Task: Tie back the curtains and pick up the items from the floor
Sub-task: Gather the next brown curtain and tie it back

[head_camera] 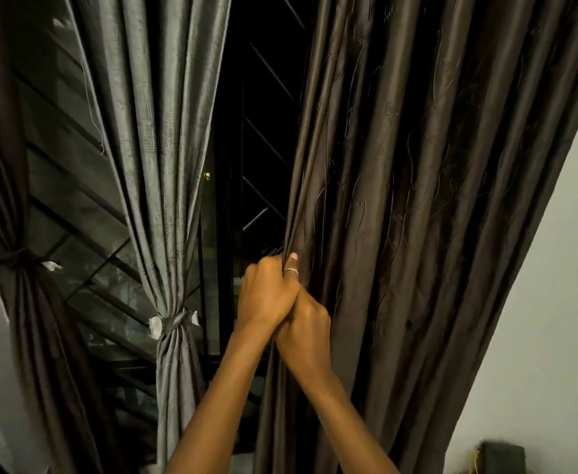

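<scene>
Both hands grip the brown curtain's (417, 200) inner edge at the window (263, 131): left hand (267, 295) bunching folds, right hand (306, 333) closed just below. The fabric looks soft, slick and heavy; gathering it at mid-height suits tying.

Dark window (263, 138) with a diagonal-barred metal grille (267, 203) behind it, a pale wall (554, 302) at right, and a dark box-like object (501, 456) at the lower right corner.
</scene>
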